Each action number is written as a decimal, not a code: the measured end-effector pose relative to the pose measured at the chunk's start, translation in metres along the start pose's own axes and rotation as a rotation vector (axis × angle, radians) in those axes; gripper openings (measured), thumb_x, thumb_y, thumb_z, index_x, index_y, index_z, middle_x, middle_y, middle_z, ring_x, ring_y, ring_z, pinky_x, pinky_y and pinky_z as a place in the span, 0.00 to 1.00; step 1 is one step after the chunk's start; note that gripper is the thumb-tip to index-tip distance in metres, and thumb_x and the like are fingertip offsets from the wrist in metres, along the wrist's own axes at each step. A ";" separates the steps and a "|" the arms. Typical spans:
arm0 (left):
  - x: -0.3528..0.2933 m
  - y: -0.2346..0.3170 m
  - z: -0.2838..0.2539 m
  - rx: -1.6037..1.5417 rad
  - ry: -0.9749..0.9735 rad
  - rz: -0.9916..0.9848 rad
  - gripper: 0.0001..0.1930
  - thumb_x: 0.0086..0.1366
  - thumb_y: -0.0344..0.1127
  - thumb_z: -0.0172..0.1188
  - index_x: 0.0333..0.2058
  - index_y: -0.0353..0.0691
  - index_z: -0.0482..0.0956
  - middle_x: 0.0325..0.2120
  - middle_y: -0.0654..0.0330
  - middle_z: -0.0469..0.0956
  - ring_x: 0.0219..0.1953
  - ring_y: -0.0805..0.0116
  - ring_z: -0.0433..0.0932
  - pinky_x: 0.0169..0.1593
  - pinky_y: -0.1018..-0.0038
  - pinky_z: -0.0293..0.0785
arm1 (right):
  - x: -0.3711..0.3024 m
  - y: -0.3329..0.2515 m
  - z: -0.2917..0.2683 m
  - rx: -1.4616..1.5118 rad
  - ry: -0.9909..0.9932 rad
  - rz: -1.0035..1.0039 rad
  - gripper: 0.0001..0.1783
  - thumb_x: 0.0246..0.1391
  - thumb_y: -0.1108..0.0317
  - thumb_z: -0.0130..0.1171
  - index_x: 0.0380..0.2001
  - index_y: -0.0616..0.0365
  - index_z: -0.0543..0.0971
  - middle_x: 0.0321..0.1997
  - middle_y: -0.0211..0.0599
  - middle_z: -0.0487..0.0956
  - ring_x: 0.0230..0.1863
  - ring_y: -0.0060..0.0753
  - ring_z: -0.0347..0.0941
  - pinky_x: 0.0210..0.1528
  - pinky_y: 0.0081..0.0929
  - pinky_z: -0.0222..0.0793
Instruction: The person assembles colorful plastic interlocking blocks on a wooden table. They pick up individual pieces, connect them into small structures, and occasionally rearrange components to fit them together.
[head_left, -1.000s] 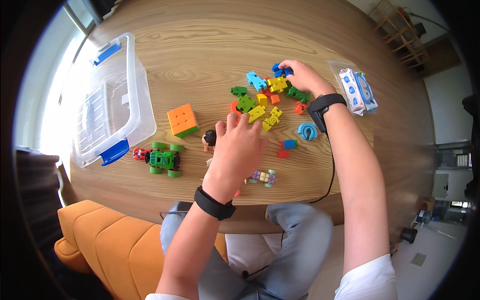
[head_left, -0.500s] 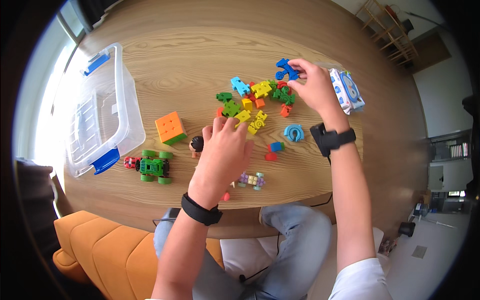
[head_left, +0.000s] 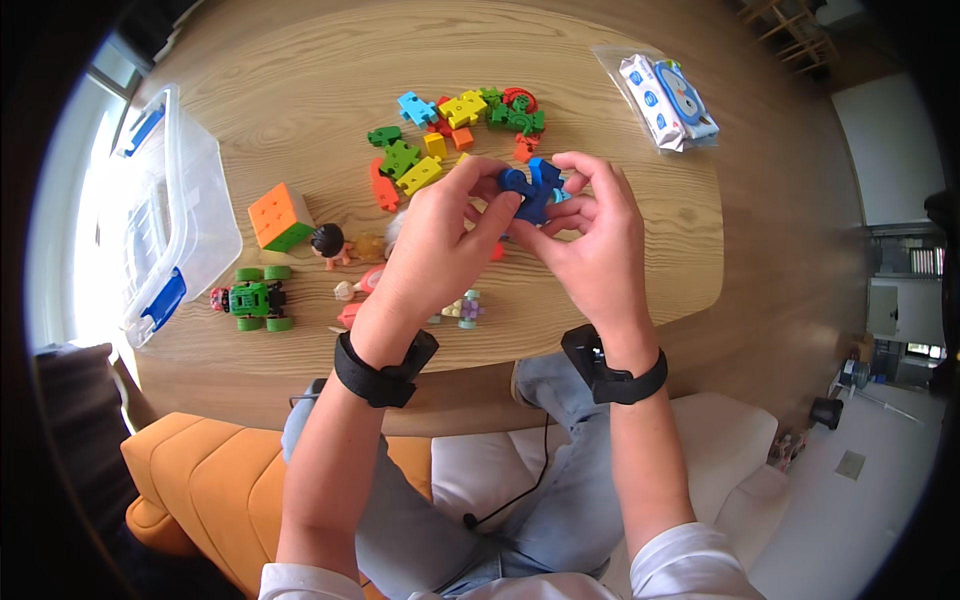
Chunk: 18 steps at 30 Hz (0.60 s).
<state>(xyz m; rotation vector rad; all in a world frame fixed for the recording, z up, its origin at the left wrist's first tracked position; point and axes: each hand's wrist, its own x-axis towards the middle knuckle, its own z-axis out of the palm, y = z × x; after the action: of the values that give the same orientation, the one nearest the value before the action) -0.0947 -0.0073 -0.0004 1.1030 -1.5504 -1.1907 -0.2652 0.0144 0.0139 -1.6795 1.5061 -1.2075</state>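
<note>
Both hands meet over the middle of the table, around a chunky blue toy puzzle piece (head_left: 540, 188). My left hand (head_left: 450, 230) pinches its rounded left end between thumb and fingers. On the other side, my right hand (head_left: 595, 245) grips it with thumb and fingertips. Just beyond the hands lie several coloured puzzle pieces: a light blue one (head_left: 416, 108), a yellow one (head_left: 462, 107), green ones (head_left: 517, 118) and a red-orange one (head_left: 384, 186). Under my hands, part of the tabletop and some small toys are hidden.
At the left stands a clear plastic bin (head_left: 205, 200) with blue latches. Near it are a puzzle cube (head_left: 281, 218), a green toy truck (head_left: 250, 299) and a dark-haired doll (head_left: 330, 243). A wipes pack (head_left: 668, 105) lies at the far right of the wooden table (head_left: 670, 250).
My right hand has brought the blue puzzle piece from the far right toward me. My left hand has left its place over the toys and taken hold of the piece too.
</note>
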 end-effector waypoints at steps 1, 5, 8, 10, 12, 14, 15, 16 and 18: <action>0.001 -0.003 0.003 -0.043 -0.009 -0.011 0.16 0.72 0.32 0.63 0.53 0.30 0.78 0.36 0.51 0.86 0.37 0.62 0.85 0.40 0.69 0.80 | -0.001 0.001 -0.001 -0.010 0.016 -0.006 0.33 0.42 0.74 0.82 0.52 0.60 0.76 0.47 0.37 0.74 0.36 0.28 0.83 0.34 0.25 0.84; 0.005 -0.007 0.011 -0.113 -0.035 -0.041 0.16 0.73 0.32 0.61 0.55 0.30 0.77 0.39 0.50 0.86 0.36 0.67 0.84 0.38 0.72 0.79 | -0.003 0.004 -0.009 0.095 0.002 -0.019 0.25 0.48 0.74 0.80 0.46 0.62 0.76 0.48 0.38 0.76 0.37 0.27 0.83 0.34 0.24 0.83; 0.007 0.003 0.011 -0.009 -0.101 -0.117 0.17 0.73 0.31 0.60 0.57 0.31 0.77 0.39 0.50 0.86 0.35 0.67 0.83 0.38 0.71 0.79 | -0.002 0.025 -0.023 0.283 -0.079 0.112 0.17 0.58 0.74 0.73 0.47 0.62 0.77 0.44 0.36 0.81 0.39 0.24 0.83 0.35 0.22 0.80; 0.008 0.005 0.013 0.069 -0.162 -0.120 0.18 0.74 0.31 0.59 0.59 0.31 0.77 0.40 0.53 0.85 0.37 0.69 0.82 0.40 0.72 0.78 | 0.001 0.026 -0.031 0.280 -0.120 0.130 0.14 0.63 0.74 0.69 0.49 0.63 0.78 0.42 0.35 0.83 0.40 0.22 0.82 0.36 0.20 0.78; 0.009 0.006 0.015 0.146 -0.223 -0.090 0.19 0.76 0.32 0.58 0.62 0.31 0.75 0.43 0.58 0.84 0.41 0.75 0.79 0.45 0.75 0.77 | 0.002 0.023 -0.038 0.315 -0.169 0.163 0.10 0.67 0.74 0.64 0.50 0.61 0.81 0.39 0.31 0.83 0.38 0.18 0.80 0.38 0.18 0.75; 0.009 0.002 0.019 0.165 -0.178 -0.014 0.20 0.75 0.31 0.59 0.62 0.31 0.75 0.43 0.57 0.85 0.39 0.74 0.79 0.45 0.74 0.78 | 0.004 0.034 -0.045 0.319 -0.133 0.216 0.07 0.67 0.73 0.64 0.47 0.62 0.83 0.38 0.30 0.84 0.38 0.17 0.79 0.39 0.18 0.75; 0.010 -0.001 0.022 0.169 -0.158 0.026 0.20 0.75 0.31 0.59 0.62 0.31 0.75 0.43 0.57 0.86 0.38 0.73 0.79 0.45 0.74 0.78 | 0.007 0.037 -0.048 0.315 -0.113 0.244 0.06 0.67 0.73 0.64 0.45 0.62 0.84 0.37 0.29 0.85 0.37 0.16 0.79 0.40 0.18 0.75; 0.011 -0.003 0.022 0.206 -0.126 0.036 0.20 0.75 0.31 0.60 0.62 0.32 0.76 0.43 0.57 0.86 0.38 0.72 0.80 0.45 0.73 0.78 | 0.010 0.036 -0.051 0.243 -0.013 0.287 0.05 0.67 0.72 0.64 0.41 0.62 0.85 0.35 0.28 0.85 0.36 0.15 0.78 0.41 0.18 0.75; 0.014 -0.006 0.021 0.281 -0.059 0.059 0.20 0.74 0.30 0.60 0.62 0.33 0.76 0.43 0.55 0.86 0.39 0.69 0.81 0.46 0.72 0.78 | 0.013 0.045 -0.059 0.201 0.070 0.344 0.07 0.66 0.68 0.67 0.42 0.61 0.85 0.35 0.26 0.85 0.35 0.15 0.77 0.39 0.18 0.73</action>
<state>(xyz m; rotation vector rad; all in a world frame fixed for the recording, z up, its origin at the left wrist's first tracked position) -0.1172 -0.0168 -0.0079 1.2006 -1.8242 -0.9939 -0.3386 0.0020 0.0032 -1.2008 1.5793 -1.1924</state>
